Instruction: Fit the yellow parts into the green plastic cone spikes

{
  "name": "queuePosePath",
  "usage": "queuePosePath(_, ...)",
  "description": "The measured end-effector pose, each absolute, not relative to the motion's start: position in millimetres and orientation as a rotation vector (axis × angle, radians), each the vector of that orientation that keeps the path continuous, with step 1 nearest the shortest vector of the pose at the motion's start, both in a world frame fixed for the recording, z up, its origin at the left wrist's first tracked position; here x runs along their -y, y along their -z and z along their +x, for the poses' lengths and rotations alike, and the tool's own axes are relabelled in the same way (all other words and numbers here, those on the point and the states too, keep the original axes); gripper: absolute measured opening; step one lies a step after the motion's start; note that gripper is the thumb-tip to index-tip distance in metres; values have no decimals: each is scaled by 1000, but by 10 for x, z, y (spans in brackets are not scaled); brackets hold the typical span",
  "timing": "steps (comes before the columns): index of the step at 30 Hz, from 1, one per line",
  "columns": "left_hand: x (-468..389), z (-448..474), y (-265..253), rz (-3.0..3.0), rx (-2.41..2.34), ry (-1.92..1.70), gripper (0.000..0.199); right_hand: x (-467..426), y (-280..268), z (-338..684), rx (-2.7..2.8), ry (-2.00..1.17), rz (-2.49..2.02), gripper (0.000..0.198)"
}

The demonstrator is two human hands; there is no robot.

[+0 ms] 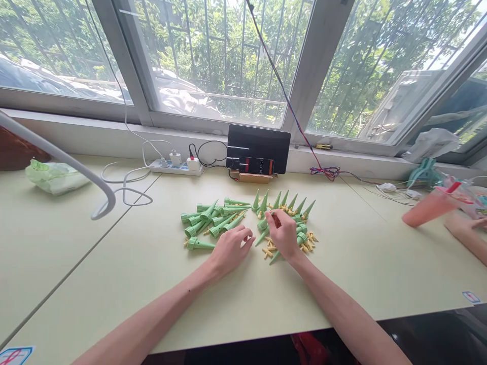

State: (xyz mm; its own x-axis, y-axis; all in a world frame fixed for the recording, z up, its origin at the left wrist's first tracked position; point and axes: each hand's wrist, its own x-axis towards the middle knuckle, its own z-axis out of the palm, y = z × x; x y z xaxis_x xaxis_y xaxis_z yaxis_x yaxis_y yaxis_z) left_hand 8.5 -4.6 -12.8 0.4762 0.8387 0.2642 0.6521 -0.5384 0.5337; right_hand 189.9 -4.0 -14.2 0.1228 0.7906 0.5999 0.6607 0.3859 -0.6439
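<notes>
My right hand [282,234] is above the right part of the pile, thumb and fingertips pinched together. What they pinch is hidden; a green cone-shaped plastic spike [262,237] lies just under the fingertips. My left hand [233,247] rests on the table beside the left pile, its fingers loosely bent and the thumb apart, with nothing visible in it. Several green spikes with ribbed caps [201,244] lie in that left pile. Behind my right hand, a row of green spikes [292,202] stands points up. Small yellow branched plastic pieces [268,252] are scattered around and beneath my right hand.
A phone [256,165] and a black tablet [279,147] lean at the windowsill. A power strip [177,167] with cables is left of them. A pink drink cup [429,207] stands tilted at the right, near another person's arm [466,233]. A white curved bar [76,165] crosses the left.
</notes>
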Motion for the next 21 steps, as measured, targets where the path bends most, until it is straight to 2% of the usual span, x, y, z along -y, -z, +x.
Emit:
queuePosePath(13,51,76,141,2382,-1247,-710,27,15,142,1921,1599,-238,-1348,31)
queuePosePath(21,57,89,112,2386,-1269,-698,26,28,163,1914,1606,-255,-1335,20)
